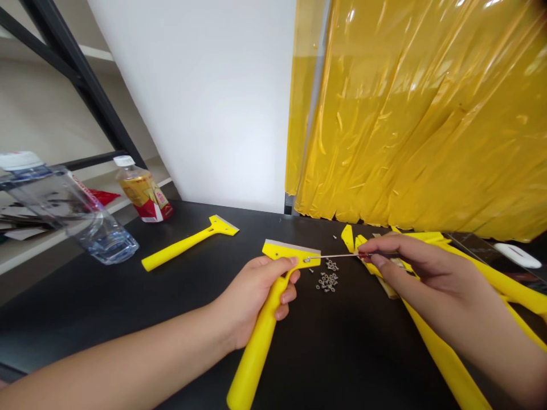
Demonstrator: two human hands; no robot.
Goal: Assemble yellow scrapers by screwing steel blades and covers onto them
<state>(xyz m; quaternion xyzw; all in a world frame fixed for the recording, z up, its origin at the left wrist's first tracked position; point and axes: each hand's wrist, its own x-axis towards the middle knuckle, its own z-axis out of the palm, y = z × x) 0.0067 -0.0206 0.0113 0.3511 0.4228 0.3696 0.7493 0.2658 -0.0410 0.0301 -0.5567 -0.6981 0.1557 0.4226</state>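
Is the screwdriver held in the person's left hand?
No, the right hand holds the screwdriver, while the left hand grips a yellow scraper.

Black tabletop (350, 353), yellow scraper (183, 246), small metal fasteners (328, 281), two bottles (145, 195), yellow pieces (508, 283)

two bottles (143, 193), one screwdriver (337, 255), at least four scrapers (258, 347)

On the tabletop (333, 359), bottles (145, 191) stand left, one scraper (182, 245) near them; screws (328, 280) lie right of the held scraper (259, 344), then seemingly more scrapers (444, 353).
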